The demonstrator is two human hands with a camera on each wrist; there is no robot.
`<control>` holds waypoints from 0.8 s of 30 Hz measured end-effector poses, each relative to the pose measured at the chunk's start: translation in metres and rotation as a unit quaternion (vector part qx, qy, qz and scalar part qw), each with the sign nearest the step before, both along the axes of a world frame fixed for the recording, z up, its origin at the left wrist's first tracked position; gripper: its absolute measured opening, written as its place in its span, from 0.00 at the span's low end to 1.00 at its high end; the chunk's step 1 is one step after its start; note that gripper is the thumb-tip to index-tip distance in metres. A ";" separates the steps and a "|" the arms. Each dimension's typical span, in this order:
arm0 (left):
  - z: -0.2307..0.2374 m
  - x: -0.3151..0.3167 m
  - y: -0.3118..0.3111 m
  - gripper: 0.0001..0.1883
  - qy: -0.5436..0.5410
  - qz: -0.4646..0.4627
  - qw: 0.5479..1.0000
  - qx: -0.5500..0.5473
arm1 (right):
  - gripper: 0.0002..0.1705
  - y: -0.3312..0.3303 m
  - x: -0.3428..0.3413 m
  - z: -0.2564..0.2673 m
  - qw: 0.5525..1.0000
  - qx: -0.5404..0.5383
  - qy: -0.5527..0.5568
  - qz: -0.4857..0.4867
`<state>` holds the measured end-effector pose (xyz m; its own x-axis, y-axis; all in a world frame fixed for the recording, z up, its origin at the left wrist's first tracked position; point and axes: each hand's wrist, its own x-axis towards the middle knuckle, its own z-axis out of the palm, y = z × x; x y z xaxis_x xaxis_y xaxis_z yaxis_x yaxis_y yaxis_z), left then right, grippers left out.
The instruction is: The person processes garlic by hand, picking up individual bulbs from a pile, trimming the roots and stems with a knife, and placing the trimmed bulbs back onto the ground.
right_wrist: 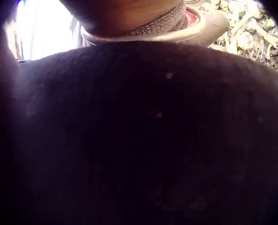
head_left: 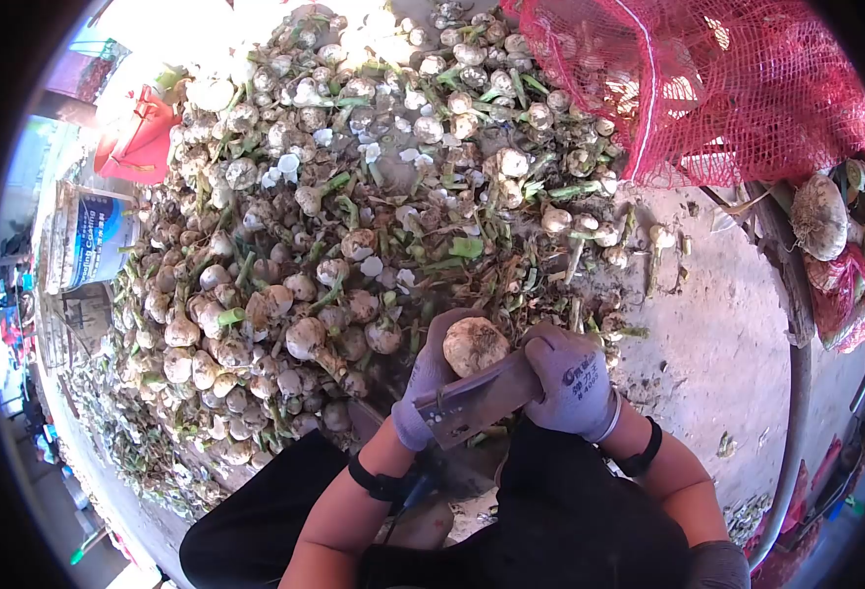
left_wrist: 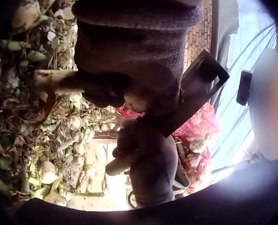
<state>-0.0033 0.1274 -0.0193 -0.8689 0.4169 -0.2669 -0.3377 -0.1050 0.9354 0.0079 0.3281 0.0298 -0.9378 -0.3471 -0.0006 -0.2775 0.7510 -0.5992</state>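
Note:
In the head view the gloved left hand [head_left: 426, 381] grips a pale round bulb [head_left: 476, 347], its rough underside facing up. The gloved right hand [head_left: 570, 381] holds a wide-bladed knife [head_left: 480, 401], whose blade lies across just below the bulb and reaches over to the left glove. In the left wrist view the left hand [left_wrist: 129, 56] is dark, with a cut stem [left_wrist: 59, 80] sticking out from it; the blade [left_wrist: 193, 93] and the right hand [left_wrist: 150, 164] are beyond. Dark cloth fills most of the right wrist view, hiding the right hand's fingers.
A large heap of bulbs with stems [head_left: 256, 304] spreads ahead and to the left. A red mesh bag [head_left: 707, 88] lies at the upper right, beside a curved metal bar [head_left: 800, 422]. A labelled bucket [head_left: 94, 239] and a red container [head_left: 141, 137] stand at the left.

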 end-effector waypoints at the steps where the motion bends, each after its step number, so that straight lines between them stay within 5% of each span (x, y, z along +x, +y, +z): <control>1: -0.001 0.002 -0.001 0.41 -0.074 0.017 0.996 0.040 | 0.19 -0.002 -0.003 0.003 1.000 -0.002 0.019 0.011; 8: -0.010 0.019 -0.005 0.36 -0.038 -0.011 0.999 0.005 | 0.19 0.002 0.005 -0.032 0.996 -0.033 -0.087 0.010; 11: 0.002 0.023 -0.009 0.34 -0.133 0.017 0.990 0.045 | 0.15 0.000 0.015 -0.051 0.999 -0.023 -0.040 -0.008; 13: 0.033 0.020 -0.024 0.35 -0.044 -0.082 0.993 0.066 | 0.10 0.026 0.015 -0.106 0.983 0.029 -0.074 -0.164; 15: 0.039 0.019 -0.025 0.36 -0.011 -0.074 0.995 0.072 | 0.09 0.059 0.006 -0.098 0.950 -0.064 -0.096 -0.292; 17: 0.034 0.010 -0.018 0.35 -0.119 0.058 0.991 0.002 | 0.13 0.045 0.002 -0.058 0.940 -0.113 -0.115 -0.299; 19: 0.016 0.004 -0.005 0.30 -0.084 0.201 0.976 -0.020 | 0.18 0.021 -0.002 -0.024 0.900 -0.169 -0.278 -0.291; 20: 0.016 0.004 0.010 0.27 -0.100 0.241 0.963 0.059 | 0.20 -0.003 0.003 0.002 0.882 -0.251 -0.314 -0.247; 24: 0.068 -0.005 0.014 0.18 -0.039 0.408 0.872 0.268 | 0.23 -0.005 0.005 -0.067 0.851 -0.268 -0.404 -0.201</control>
<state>-0.0078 0.1416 0.0486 -0.9225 -0.2481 -0.2958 -0.0070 -0.7553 0.6554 0.0129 0.3229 -0.0375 -0.7491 -0.1530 -0.6445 0.6028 0.2460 -0.7590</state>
